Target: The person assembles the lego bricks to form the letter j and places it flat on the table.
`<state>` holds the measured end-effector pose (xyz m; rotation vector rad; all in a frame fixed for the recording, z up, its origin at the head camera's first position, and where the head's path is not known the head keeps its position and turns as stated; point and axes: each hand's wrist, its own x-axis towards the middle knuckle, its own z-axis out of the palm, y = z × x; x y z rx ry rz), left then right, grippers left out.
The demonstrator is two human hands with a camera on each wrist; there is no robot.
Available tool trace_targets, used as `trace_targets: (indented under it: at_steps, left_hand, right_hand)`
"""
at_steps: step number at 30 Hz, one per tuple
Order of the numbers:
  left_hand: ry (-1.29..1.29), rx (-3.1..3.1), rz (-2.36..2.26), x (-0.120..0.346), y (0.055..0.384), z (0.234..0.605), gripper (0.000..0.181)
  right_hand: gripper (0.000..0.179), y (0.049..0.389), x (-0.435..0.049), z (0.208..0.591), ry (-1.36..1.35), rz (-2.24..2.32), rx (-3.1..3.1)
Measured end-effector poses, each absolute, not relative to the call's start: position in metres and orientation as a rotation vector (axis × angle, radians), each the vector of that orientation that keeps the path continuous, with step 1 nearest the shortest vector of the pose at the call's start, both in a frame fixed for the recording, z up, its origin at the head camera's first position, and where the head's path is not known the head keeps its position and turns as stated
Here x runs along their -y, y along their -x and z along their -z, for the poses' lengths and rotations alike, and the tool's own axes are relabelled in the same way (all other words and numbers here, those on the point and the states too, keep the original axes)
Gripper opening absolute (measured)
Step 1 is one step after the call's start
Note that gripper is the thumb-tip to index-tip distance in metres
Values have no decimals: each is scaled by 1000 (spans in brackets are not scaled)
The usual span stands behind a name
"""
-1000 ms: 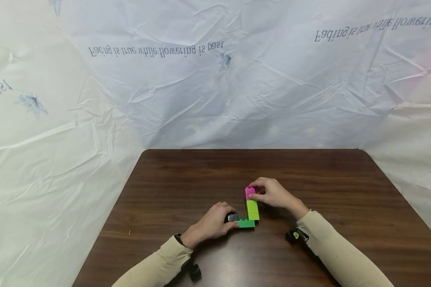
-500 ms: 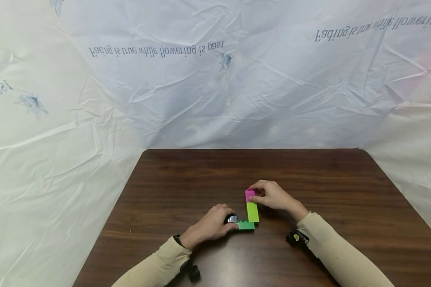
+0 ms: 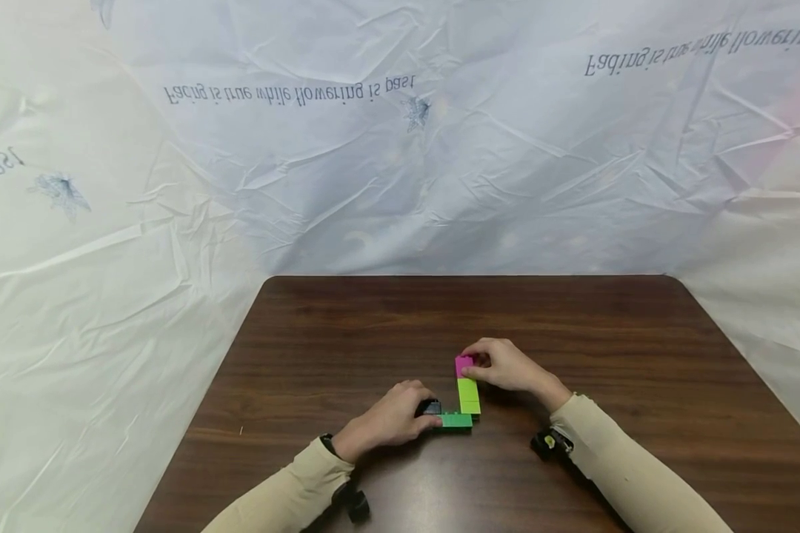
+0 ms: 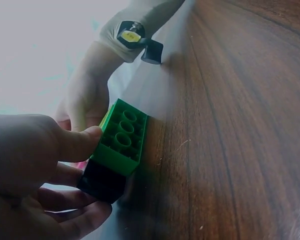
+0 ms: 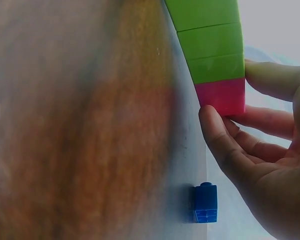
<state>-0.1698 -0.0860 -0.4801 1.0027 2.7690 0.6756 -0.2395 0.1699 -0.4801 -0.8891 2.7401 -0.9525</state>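
Observation:
In the head view, several toy building bricks form an L shape low over the table. My left hand grips a black brick and the end of a green brick, thumb on the green one. The green brick's hollow underside faces the left wrist camera, with the black brick at its near end. Lime-green bricks run away from the green brick's right end. A pink brick caps their far end. Thumb and fingers of my right hand pinch that pink brick.
The dark wooden table lies beneath, with white printed sheeting hung behind and at both sides. A separate blue brick shows beyond the right hand in the right wrist view. Each wrist wears a small black camera.
Both hands and the joined bricks have shifted slightly toward the person. The same grips hold on the pink, black and green bricks.

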Motion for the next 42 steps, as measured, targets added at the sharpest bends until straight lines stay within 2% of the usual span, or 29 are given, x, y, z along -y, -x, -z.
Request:
trace_targets:
  at_steps: [42]
  left_hand:
    - [-948, -2706, -654, 87, 171, 479, 39]
  right_hand:
    - [34, 246, -174, 476, 845, 943, -2690]
